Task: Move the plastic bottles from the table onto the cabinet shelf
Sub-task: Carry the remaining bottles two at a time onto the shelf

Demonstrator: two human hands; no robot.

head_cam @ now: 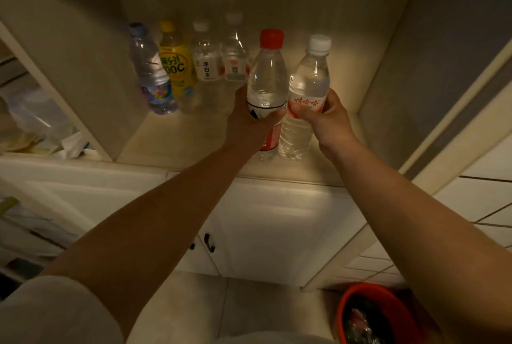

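Hands both busy at the cabinet shelf (194,136). Left hand (246,119) wraps its fingers around the lower body of a red-capped bottle (267,80), clear, upright. Right hand (324,119) grips the middle of a white-capped bottle (309,88) with a red-lettered label, tilted slightly right. The two bottles sit side by side, touching or nearly so; their bases are at the near right part of the shelf — whether they rest on it or hang just above, cannot tell.

Four more bottles stand in a row at the far left of the shelf: blue-capped bottle (151,72), yellow bottle (176,66), then two clear white-capped ones, labelled bottle (206,58) and far clear bottle (235,52) — close together, well apart from the held pair.

Below the shelf, white cabinet doors (277,227) with dark handles. Red bucket (371,313) on the floor near right.
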